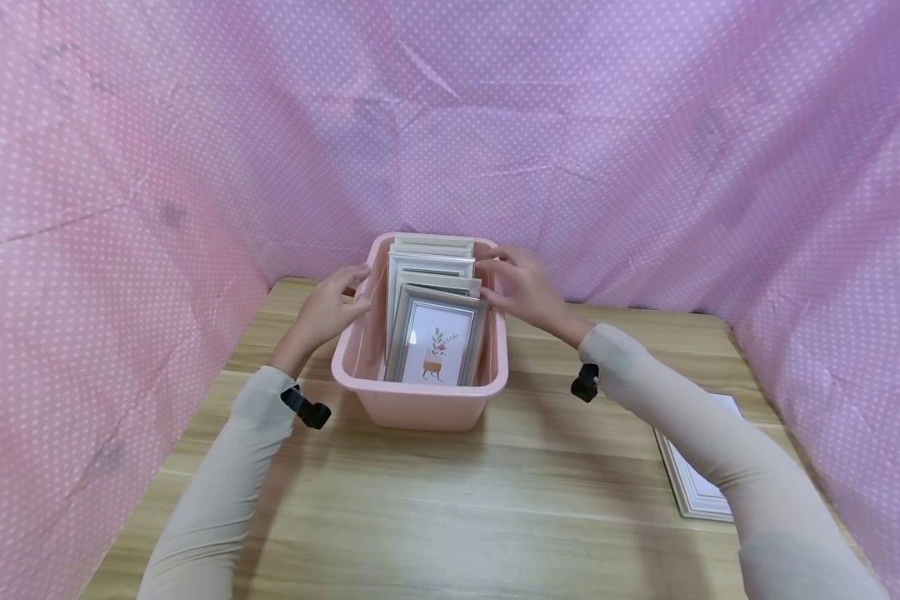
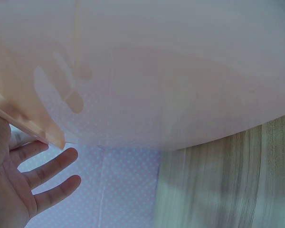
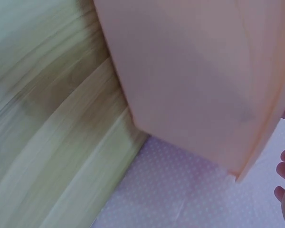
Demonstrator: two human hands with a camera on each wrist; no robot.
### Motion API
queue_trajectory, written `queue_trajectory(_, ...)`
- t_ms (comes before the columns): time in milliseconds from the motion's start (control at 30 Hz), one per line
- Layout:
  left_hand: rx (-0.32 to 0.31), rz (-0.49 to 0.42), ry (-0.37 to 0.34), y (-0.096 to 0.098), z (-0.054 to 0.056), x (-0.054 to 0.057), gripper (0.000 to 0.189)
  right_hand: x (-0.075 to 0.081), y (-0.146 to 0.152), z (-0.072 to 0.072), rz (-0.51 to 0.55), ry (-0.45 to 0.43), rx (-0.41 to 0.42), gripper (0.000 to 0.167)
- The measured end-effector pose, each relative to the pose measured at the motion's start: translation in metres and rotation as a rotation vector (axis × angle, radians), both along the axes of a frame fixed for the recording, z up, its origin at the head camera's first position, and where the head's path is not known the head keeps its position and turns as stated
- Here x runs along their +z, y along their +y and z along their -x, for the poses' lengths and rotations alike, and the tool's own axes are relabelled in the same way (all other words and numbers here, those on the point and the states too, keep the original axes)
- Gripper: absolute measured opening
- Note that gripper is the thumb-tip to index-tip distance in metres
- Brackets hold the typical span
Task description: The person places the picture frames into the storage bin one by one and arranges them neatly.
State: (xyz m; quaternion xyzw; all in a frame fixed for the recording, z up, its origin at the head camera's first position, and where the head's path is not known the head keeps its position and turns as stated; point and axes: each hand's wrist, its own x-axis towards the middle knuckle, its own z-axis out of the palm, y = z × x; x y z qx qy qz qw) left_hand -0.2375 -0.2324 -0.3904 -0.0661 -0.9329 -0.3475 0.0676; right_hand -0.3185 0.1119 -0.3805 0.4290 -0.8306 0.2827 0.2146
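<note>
A pink plastic basin (image 1: 422, 408) stands on the table with several picture frames upright inside, one behind another. The front picture frame (image 1: 437, 337) is grey and shows a potted plant print; behind it the white picture frames (image 1: 431, 262) show mostly their top edges. My left hand (image 1: 330, 310) is at the basin's left rim, its fingers spread and loosely extended in the left wrist view. Across the opening, my right hand (image 1: 523, 287) reaches over the right rim, with fingertips beside the frames' right edges and thumb near the front frame's top corner.
A white picture frame (image 1: 690, 483) lies flat on the wooden table (image 1: 450, 517) at the right, partly hidden under my right forearm. Pink dotted cloth (image 1: 450, 150) hangs behind and along both sides. Each wrist wears a black strap camera (image 1: 587, 383).
</note>
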Motion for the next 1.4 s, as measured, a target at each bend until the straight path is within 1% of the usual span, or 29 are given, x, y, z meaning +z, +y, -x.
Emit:
queue_trajectory(167,0.002,-0.008,-0.013,0.001,0.0,0.0,0.062,-0.003,0.025,0.002,0.014,-0.008,-0.009,0.039)
queue_trajectory(233,-0.001,-0.007,-0.016,0.0,0.0,0.0,0.062,-0.005,0.036,0.003,0.015,-0.031,-0.015,0.042)
queue_trajectory(400,0.002,-0.012,-0.011,0.001,-0.001,0.001,0.061,-0.007,0.068,0.003,0.011,-0.148,-0.06,0.048)
queue_trajectory(500,0.004,-0.016,-0.006,0.001,-0.001,0.001,0.061,-0.009,0.09,0.002,0.004,-0.2,-0.108,0.047)
queue_trajectory(600,0.002,-0.02,-0.007,0.001,-0.001,0.001,0.061,-0.014,0.113,0.001,-0.01,-0.22,-0.153,0.047)
queue_trajectory(700,-0.002,-0.025,-0.012,0.001,-0.002,0.001,0.061,-0.021,0.135,0.001,-0.03,-0.21,-0.191,0.048)
queue_trajectory(767,-0.007,-0.026,-0.012,0.001,-0.003,0.0,0.061,-0.025,0.15,0.001,-0.04,-0.214,-0.205,0.049)
queue_trajectory(833,-0.01,-0.028,-0.011,0.001,-0.004,0.0,0.06,-0.028,0.165,0.0,-0.052,-0.239,-0.217,0.05)
queue_trajectory(967,-0.011,-0.029,-0.003,0.001,-0.004,-0.001,0.06,-0.031,0.196,-0.004,-0.063,-0.363,-0.235,0.054)
queue_trajectory(1167,-0.008,-0.035,0.001,0.001,-0.004,-0.002,0.058,-0.03,0.243,-0.01,-0.109,-0.57,-0.258,0.063)
queue_trajectory(1267,-0.012,-0.037,0.0,0.001,-0.004,-0.001,0.058,-0.031,0.264,-0.013,-0.137,-0.666,-0.295,0.067)
queue_trajectory(1400,-0.021,-0.046,-0.006,0.002,-0.005,0.001,0.058,-0.035,0.29,-0.019,-0.168,-0.754,-0.361,0.069)
